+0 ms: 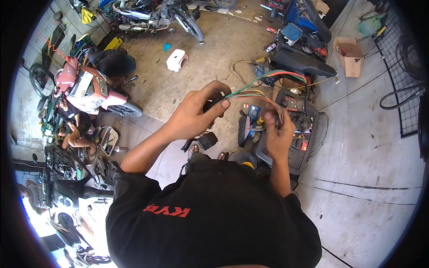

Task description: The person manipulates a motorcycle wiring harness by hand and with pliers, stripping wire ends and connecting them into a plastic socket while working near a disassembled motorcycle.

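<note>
My left hand [196,114] grips a small black connector block [209,105] at chest height. A bundle of coloured wires [268,82], green, red, yellow and brown, arcs from the block over to my right hand [278,131]. My right hand pinches the other end of the wires between its fingertips. A second black plug [206,140] dangles just below my left hand. My black shirt [214,214] fills the lower middle of the view.
A plastic tool tray [295,134] with small parts lies on the floor under my right hand. A pink motorcycle [87,89] with a crouching person stands at the left, another motorcycle [156,18] at the top. A white stool [176,59], a black seat [304,64] and a cardboard box [351,56] lie about.
</note>
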Action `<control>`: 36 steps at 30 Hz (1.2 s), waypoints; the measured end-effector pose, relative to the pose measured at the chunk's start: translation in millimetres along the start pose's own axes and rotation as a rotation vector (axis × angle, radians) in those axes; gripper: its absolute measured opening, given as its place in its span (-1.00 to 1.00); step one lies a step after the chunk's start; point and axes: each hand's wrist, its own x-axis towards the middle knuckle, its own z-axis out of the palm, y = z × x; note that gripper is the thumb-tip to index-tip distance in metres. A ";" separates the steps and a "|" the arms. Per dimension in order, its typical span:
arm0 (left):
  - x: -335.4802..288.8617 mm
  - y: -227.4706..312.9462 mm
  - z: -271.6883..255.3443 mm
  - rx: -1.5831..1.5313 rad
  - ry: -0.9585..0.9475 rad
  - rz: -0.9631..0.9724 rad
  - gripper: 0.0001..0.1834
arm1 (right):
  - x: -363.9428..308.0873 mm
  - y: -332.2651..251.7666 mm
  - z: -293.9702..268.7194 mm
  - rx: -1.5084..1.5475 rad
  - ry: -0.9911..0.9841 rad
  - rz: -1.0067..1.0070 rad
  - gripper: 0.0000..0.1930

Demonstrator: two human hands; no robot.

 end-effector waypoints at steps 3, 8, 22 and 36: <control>9.8 -29.2 -13.7 0.054 -0.088 0.111 -0.62 | 6.5 -8.6 -2.6 0.279 -0.084 -0.041 -0.71; 31.9 -73.6 3.8 -0.213 -0.255 0.076 -0.41 | 16.1 -17.2 25.2 0.124 -0.355 -0.147 -0.70; 80.1 -93.3 2.2 -1.183 0.386 -0.124 -0.36 | 0.1 -16.5 19.8 -0.020 -0.382 0.093 -0.66; 142.4 -197.8 -9.4 -1.293 0.771 -0.229 -0.48 | -29.6 -19.2 57.9 -0.108 -0.459 0.070 -0.76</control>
